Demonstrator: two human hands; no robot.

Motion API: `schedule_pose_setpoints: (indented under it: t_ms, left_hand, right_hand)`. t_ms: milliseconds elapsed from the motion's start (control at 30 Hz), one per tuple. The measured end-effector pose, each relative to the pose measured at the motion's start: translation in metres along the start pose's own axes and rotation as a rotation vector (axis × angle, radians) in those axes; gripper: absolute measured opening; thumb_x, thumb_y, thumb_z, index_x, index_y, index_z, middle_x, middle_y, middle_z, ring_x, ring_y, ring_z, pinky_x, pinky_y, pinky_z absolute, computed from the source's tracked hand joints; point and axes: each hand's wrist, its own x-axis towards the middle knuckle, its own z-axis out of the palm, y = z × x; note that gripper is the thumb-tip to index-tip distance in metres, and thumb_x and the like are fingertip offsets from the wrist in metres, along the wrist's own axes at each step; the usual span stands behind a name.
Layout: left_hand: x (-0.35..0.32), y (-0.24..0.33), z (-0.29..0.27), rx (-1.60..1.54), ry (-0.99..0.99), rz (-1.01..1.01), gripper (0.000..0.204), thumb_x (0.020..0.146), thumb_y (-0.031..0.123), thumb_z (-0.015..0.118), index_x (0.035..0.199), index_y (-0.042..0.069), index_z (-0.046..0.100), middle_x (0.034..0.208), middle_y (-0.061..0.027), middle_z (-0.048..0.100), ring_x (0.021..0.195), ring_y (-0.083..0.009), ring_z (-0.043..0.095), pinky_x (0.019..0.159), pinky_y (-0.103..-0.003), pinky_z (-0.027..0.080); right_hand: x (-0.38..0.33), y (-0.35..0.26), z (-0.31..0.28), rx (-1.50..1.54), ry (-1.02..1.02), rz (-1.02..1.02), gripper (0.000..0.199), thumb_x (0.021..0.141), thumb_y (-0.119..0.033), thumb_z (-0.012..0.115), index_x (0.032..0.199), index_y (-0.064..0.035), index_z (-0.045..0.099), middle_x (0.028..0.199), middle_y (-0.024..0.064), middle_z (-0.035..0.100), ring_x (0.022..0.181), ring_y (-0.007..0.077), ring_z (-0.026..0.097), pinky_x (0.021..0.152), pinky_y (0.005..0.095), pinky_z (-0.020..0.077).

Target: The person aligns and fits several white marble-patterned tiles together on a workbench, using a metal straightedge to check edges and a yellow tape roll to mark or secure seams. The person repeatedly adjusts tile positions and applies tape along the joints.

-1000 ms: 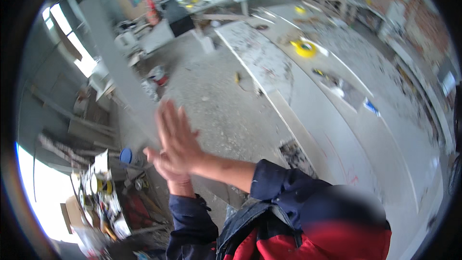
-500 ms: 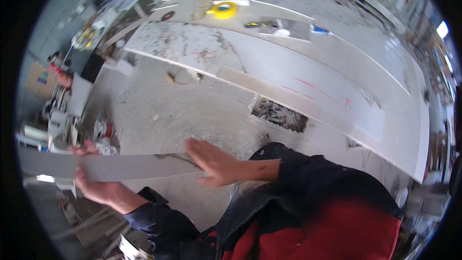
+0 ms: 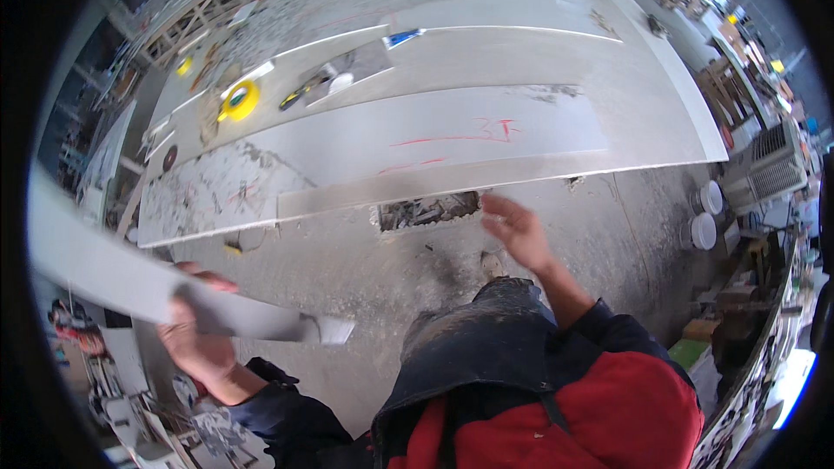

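A long, pale strip of stone-like slab (image 3: 248, 313) with a dark vein near its end slants across the left side. My left hand (image 3: 198, 343) grips it, thumb on one side and fingers round the other. Its far end runs out of view at the left rim. My right hand (image 3: 519, 233) is off the strip, held in the air near the work table's front edge. Its fingers look loosely spread, slightly blurred, with nothing in them. In front of me lies a white, dark-veined slab (image 3: 347, 143) with red pencil-like marks, flat on a larger slab (image 3: 660, 122).
On the large slab are a roll of yellow tape (image 3: 241, 101), a utility knife (image 3: 295, 99), a grey offcut (image 3: 363, 68) and a blue-and-white item (image 3: 404, 38). A debris-filled floor pit (image 3: 430, 210) is below the front edge. White buckets (image 3: 702, 230) and an air cooler (image 3: 773, 165) stand right.
My right hand has let go of the strip and moved right, toward the slab's front edge. My left hand still holds the strip, now more slanted. My view has turned to the right.
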Motion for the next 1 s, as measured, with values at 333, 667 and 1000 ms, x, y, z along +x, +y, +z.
schedule_pose_setpoints:
  t_ms: [333, 667, 1000]
  left_hand:
    - [-0.019, -0.159, 0.216, 0.531, -1.146, -0.299, 0.028, 0.097, 0.023, 0.063, 0.112, 0.0, 0.067, 0.094, -0.0159, 0.069, 0.085, -0.0279, 0.068, 0.077, -0.04, 0.053]
    - [0.0, -0.239, 0.351, 0.455, -1.574, -0.889, 0.036, 0.092, 0.035, 0.063, 0.101, 0.0, 0.07, 0.085, -0.016, 0.071, 0.076, -0.0249, 0.072, 0.072, -0.043, 0.053]
    - [0.047, -0.295, 0.356, 0.497, -1.609, -0.724, 0.057, 0.092, 0.053, 0.065, 0.101, -0.002, 0.075, 0.089, -0.0158, 0.074, 0.073, -0.0262, 0.071, 0.069, -0.042, 0.054]
  right_hand:
    - [0.033, -0.017, -0.246, 0.358, 0.658, -0.182, 0.07, 0.102, -0.035, 0.058, 0.16, -0.0103, 0.029, 0.157, 0.0166, 0.039, 0.136, 0.034, 0.051, 0.099, 0.0492, 0.0522]
    - [0.007, 0.124, -0.395, 0.538, 0.661, 0.165, 0.026, 0.101, -0.026, 0.064, 0.116, -0.0054, 0.064, 0.11, 0.0073, 0.066, 0.103, 0.0204, 0.063, 0.082, 0.0365, 0.0516]
    - [0.03, 0.102, -0.364, 0.125, 0.749, 0.321, 0.024, 0.097, -0.031, 0.07, 0.112, -0.013, 0.067, 0.086, -0.0043, 0.065, 0.065, 0.0045, 0.054, 0.047, 0.0205, 0.0371]
